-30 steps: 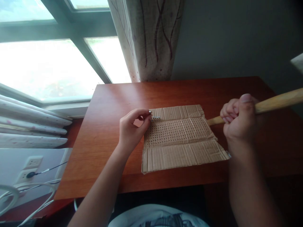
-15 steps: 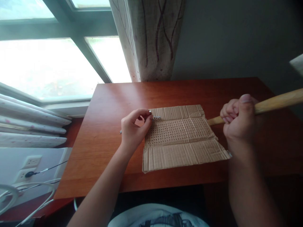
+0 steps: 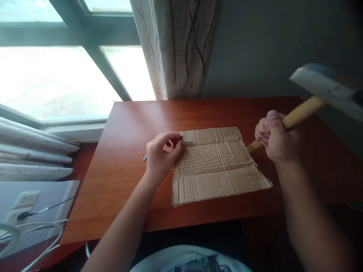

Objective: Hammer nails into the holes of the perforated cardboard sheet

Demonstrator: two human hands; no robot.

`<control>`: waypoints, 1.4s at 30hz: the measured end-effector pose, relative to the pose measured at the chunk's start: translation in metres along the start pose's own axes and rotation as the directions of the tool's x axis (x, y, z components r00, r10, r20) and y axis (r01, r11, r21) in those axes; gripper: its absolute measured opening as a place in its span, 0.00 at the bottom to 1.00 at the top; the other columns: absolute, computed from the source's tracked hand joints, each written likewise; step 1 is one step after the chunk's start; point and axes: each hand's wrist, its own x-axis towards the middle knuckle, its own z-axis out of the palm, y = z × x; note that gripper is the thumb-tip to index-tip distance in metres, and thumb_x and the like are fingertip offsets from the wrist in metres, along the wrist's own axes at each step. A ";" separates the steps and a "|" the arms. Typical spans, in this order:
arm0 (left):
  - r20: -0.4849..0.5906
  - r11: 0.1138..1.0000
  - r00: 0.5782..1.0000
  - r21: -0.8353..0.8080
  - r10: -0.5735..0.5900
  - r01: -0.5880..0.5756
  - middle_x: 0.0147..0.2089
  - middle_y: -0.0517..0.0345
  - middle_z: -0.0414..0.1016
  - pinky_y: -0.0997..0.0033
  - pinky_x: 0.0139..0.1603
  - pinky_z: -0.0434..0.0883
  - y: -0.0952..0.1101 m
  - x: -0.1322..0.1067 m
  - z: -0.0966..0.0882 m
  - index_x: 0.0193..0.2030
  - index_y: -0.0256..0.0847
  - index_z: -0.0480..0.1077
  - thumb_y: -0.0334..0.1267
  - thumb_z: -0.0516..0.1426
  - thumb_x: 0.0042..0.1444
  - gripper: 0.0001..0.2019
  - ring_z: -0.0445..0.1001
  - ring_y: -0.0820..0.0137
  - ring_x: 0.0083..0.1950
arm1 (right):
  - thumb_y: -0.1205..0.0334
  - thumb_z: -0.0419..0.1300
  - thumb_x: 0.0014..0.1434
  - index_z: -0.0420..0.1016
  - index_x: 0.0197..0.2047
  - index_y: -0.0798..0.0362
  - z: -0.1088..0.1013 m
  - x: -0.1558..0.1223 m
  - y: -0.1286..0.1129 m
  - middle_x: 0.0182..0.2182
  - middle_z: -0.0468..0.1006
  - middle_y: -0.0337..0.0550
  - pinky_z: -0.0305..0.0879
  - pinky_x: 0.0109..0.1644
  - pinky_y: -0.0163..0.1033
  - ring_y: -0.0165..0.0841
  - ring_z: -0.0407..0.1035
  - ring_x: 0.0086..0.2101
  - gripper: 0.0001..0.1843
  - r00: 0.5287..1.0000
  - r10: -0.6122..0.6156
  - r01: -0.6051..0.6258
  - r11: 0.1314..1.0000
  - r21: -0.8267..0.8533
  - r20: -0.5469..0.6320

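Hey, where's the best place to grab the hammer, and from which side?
Probably by its wooden handle, coming from the near right, where the right hand is wrapped round it. The handle is long and slim, slanting up to the right, and the bulky metal head sits crosswise at its upper end, making a poor hold.

home-like room | patterned curtain (image 3: 183,49) | window (image 3: 48,85) | wooden table (image 3: 119,189) | wall sockets (image 3: 27,199)
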 end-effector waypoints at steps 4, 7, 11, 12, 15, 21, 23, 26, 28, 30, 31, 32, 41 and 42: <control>0.014 0.999 0.999 -0.002 0.039 -0.039 0.34 0.58 0.81 0.69 0.38 0.73 -0.002 -0.001 0.000 0.39 0.42 0.79 0.34 0.64 0.57 0.03 0.76 0.71 0.34 | 0.41 0.66 0.60 0.67 0.26 0.50 -0.004 -0.001 -0.019 0.17 0.63 0.31 0.47 0.17 0.33 0.25 0.55 0.16 0.24 0.975 0.122 -0.060 0.949 -0.309 0.185; 0.020 0.999 0.999 -0.004 0.049 -0.049 0.34 0.58 0.81 0.68 0.38 0.74 -0.002 -0.001 0.000 0.39 0.43 0.79 0.34 0.63 0.57 0.03 0.76 0.70 0.34 | 0.41 0.68 0.59 0.70 0.26 0.50 0.006 0.000 -0.039 0.16 0.65 0.32 0.48 0.19 0.33 0.26 0.56 0.17 0.23 0.930 0.133 0.060 0.864 -0.500 0.342; 0.017 0.998 0.998 0.000 0.067 -0.067 0.35 0.58 0.81 0.68 0.39 0.74 -0.001 -0.002 0.000 0.39 0.43 0.78 0.33 0.63 0.57 0.04 0.75 0.70 0.35 | 0.50 0.75 0.53 0.72 0.20 0.50 0.031 0.005 -0.062 0.14 0.64 0.31 0.45 0.20 0.35 0.25 0.54 0.16 0.21 0.832 0.167 0.105 0.889 -0.446 0.528; 0.018 0.997 0.997 0.002 0.072 -0.072 0.35 0.58 0.81 0.68 0.39 0.74 0.000 -0.002 0.000 0.39 0.43 0.78 0.32 0.63 0.57 0.04 0.75 0.70 0.35 | 0.52 0.75 0.53 0.72 0.20 0.50 0.036 0.006 -0.067 0.14 0.64 0.31 0.44 0.20 0.35 0.25 0.54 0.16 0.20 0.816 0.163 0.110 0.897 -0.427 0.554; 0.021 0.997 0.997 -0.003 0.079 -0.079 0.35 0.58 0.81 0.67 0.39 0.74 0.001 -0.002 0.000 0.39 0.44 0.78 0.32 0.63 0.58 0.04 0.75 0.69 0.35 | 0.55 0.75 0.53 0.73 0.21 0.49 0.047 0.008 -0.078 0.15 0.66 0.30 0.44 0.21 0.35 0.26 0.55 0.17 0.18 0.788 0.128 0.162 0.900 -0.405 0.602; 0.016 0.995 0.995 -0.010 0.099 -0.099 0.34 0.58 0.80 0.68 0.37 0.73 0.004 0.000 -0.001 0.38 0.43 0.78 0.31 0.62 0.58 0.04 0.74 0.70 0.34 | 0.53 0.68 0.61 0.70 0.22 0.48 0.054 0.006 -0.084 0.15 0.66 0.31 0.45 0.21 0.36 0.26 0.55 0.15 0.20 0.722 0.119 0.269 0.859 -0.435 0.682; 0.019 0.995 0.995 -0.006 0.099 -0.099 0.34 0.58 0.80 0.68 0.36 0.73 0.004 0.000 -0.001 0.37 0.43 0.78 0.31 0.62 0.58 0.04 0.74 0.69 0.34 | 0.54 0.67 0.62 0.70 0.23 0.48 0.055 0.003 -0.078 0.15 0.67 0.32 0.44 0.21 0.37 0.27 0.57 0.16 0.19 0.723 0.114 0.285 0.849 -0.445 0.681; 0.023 0.995 0.995 -0.007 0.097 -0.097 0.35 0.58 0.81 0.68 0.36 0.73 0.003 0.000 0.000 0.37 0.43 0.77 0.30 0.62 0.58 0.04 0.75 0.69 0.35 | 0.54 0.66 0.63 0.72 0.23 0.48 0.055 0.000 -0.072 0.16 0.70 0.34 0.44 0.22 0.38 0.29 0.59 0.17 0.18 0.737 0.108 0.296 0.836 -0.461 0.667; 0.024 0.995 0.995 -0.014 0.095 -0.094 0.35 0.57 0.81 0.68 0.37 0.73 0.002 -0.001 0.000 0.37 0.42 0.77 0.30 0.62 0.58 0.04 0.75 0.69 0.36 | 0.53 0.65 0.63 0.71 0.24 0.48 0.054 0.000 -0.072 0.17 0.70 0.34 0.45 0.22 0.39 0.29 0.60 0.17 0.18 0.731 0.106 0.313 0.826 -0.470 0.674; 0.027 0.996 0.996 -0.013 0.090 -0.090 0.36 0.57 0.81 0.68 0.38 0.73 0.000 -0.001 0.000 0.37 0.42 0.77 0.30 0.62 0.58 0.03 0.75 0.70 0.36 | 0.52 0.64 0.64 0.69 0.24 0.48 0.053 0.001 -0.076 0.17 0.70 0.34 0.45 0.23 0.39 0.30 0.60 0.17 0.19 0.711 0.111 0.345 0.805 -0.482 0.695; 0.028 0.996 0.996 -0.011 0.087 -0.087 0.36 0.57 0.81 0.68 0.38 0.73 0.000 -0.001 0.000 0.37 0.42 0.77 0.30 0.62 0.58 0.03 0.75 0.70 0.36 | 0.52 0.63 0.65 0.68 0.24 0.48 0.053 0.001 -0.079 0.17 0.69 0.33 0.46 0.24 0.39 0.30 0.60 0.17 0.19 0.703 0.126 0.359 0.787 -0.502 0.700; 0.029 0.996 0.996 -0.009 0.087 -0.086 0.36 0.57 0.81 0.68 0.38 0.73 0.000 -0.001 0.000 0.37 0.42 0.77 0.30 0.62 0.58 0.03 0.75 0.70 0.35 | 0.53 0.61 0.67 0.67 0.25 0.48 0.053 0.001 -0.081 0.18 0.69 0.34 0.48 0.24 0.39 0.30 0.61 0.18 0.18 0.700 0.153 0.367 0.761 -0.535 0.698; 0.053 0.991 0.990 0.037 0.127 -0.129 0.35 0.59 0.80 0.68 0.40 0.73 0.005 -0.001 -0.004 0.41 0.43 0.77 0.28 0.61 0.58 0.07 0.73 0.68 0.37 | 0.52 0.50 0.74 0.61 0.30 0.49 0.060 -0.004 -0.083 0.27 0.72 0.39 0.54 0.33 0.41 0.32 0.65 0.27 0.19 0.634 0.366 0.374 0.625 -0.685 0.681; 0.055 0.988 0.989 0.063 0.137 -0.140 0.36 0.59 0.80 0.66 0.43 0.73 0.005 -0.001 -0.005 0.42 0.43 0.77 0.28 0.62 0.57 0.08 0.74 0.67 0.40 | 0.52 0.50 0.74 0.61 0.30 0.49 0.060 -0.004 -0.083 0.27 0.72 0.39 0.53 0.33 0.41 0.32 0.65 0.27 0.19 0.637 0.370 0.370 0.623 -0.689 0.676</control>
